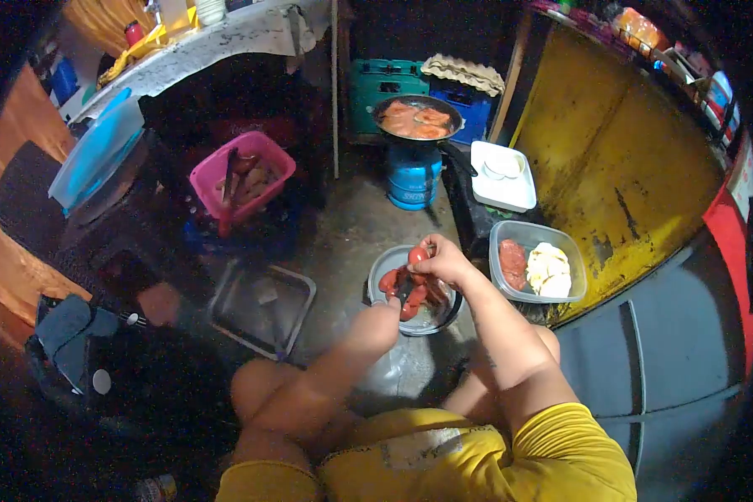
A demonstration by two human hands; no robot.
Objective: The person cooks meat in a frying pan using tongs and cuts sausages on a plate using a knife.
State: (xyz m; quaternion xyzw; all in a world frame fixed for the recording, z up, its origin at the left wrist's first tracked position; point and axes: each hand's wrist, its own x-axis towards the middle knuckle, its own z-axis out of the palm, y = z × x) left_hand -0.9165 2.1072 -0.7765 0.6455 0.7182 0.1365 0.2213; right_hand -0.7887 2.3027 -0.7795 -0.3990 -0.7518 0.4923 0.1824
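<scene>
My right hand [440,263] pinches a smooth red, rounded piece [418,254] that looks like a tomato or a plump sausage; its kind is not certain. It is held over a round bowl [374,289] on the floor between my legs. Several more glossy red pieces [410,311] lie in the bowl. My left hand [385,316] is at the bowl's near left edge, its fingers mostly hidden and somewhat blurred. Between the two hands shows a dark, narrow shape [405,289], possibly a blade; which hand holds it cannot be told.
Ahead, a frying pan [455,132] with orange-red slices sits above a blue gas cylinder [414,180]. At right are a white tray [521,197] and a clear container [573,293] with reddish and white slices. Leftward stand a pink basin [263,201] and a rectangular metal tray [299,322].
</scene>
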